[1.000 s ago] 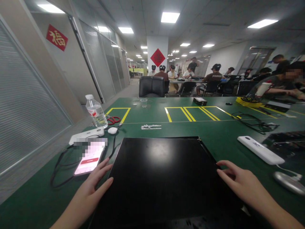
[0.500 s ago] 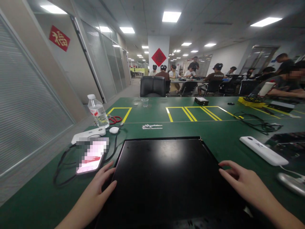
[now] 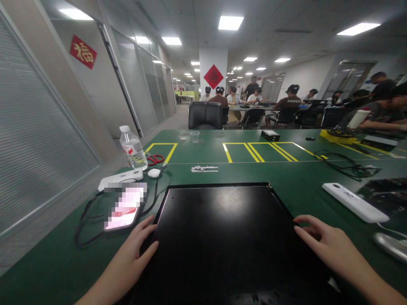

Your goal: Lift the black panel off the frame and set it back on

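A big green table [image 3: 254, 174] fills the front of a long room, and people [image 3: 288, 103] sit at another table far back. A black chair [image 3: 205, 115] stands at the far side of the green one.

A flat black panel [image 3: 229, 245] lies on the table right in front of the person, between the two hands. The left arm comes up from the bottom, leaning in. The left hand [image 3: 135, 245] is at the panel's left side, back of the hand up, fingers pointing ahead and thumb spread out from them. The right arm slants in from the bottom right corner. The right hand [image 3: 327, 237] is at the right side, wrist turned in, with a narrow gap between thumb and pointing finger. I cannot tell if either hand grips the panel or just touches its edge.

A phone [image 3: 127, 214] lies near the left hand. A white power bank [image 3: 354, 203] lies beyond the right hand.
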The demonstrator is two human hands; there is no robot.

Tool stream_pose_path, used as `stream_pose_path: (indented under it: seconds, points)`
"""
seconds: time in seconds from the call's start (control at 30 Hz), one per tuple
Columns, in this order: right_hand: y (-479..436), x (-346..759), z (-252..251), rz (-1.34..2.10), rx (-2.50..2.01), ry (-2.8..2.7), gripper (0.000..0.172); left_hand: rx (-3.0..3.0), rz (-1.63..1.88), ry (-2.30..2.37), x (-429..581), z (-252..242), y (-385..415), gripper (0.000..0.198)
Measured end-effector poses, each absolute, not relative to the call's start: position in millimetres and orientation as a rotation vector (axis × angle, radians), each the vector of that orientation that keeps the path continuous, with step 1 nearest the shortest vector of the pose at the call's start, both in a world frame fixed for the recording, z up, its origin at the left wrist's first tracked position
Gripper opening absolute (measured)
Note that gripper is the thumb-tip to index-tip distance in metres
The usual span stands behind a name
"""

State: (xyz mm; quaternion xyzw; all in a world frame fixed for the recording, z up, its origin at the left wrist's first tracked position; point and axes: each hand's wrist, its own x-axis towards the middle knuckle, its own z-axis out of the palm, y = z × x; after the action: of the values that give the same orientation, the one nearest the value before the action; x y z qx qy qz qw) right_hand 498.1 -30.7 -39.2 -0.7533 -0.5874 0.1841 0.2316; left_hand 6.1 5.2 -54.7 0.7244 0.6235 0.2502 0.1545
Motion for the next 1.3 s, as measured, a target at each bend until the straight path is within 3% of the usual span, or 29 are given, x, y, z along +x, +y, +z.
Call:
stream_pose_path:
  seconds: [0.9,1.3]
  points:
    - [-27.0,506.8,-45.6,0.565,-2.085,-1.501,0.047,2.023,0.804,1.760,11.8,-51.4,7.9,0.040]
    - [-29.2,499.8,-41.0,0.490,-2.103,-1.574,0.041,2.178,0.617,1.741,6.8,-49.9,-0.4,0.046]
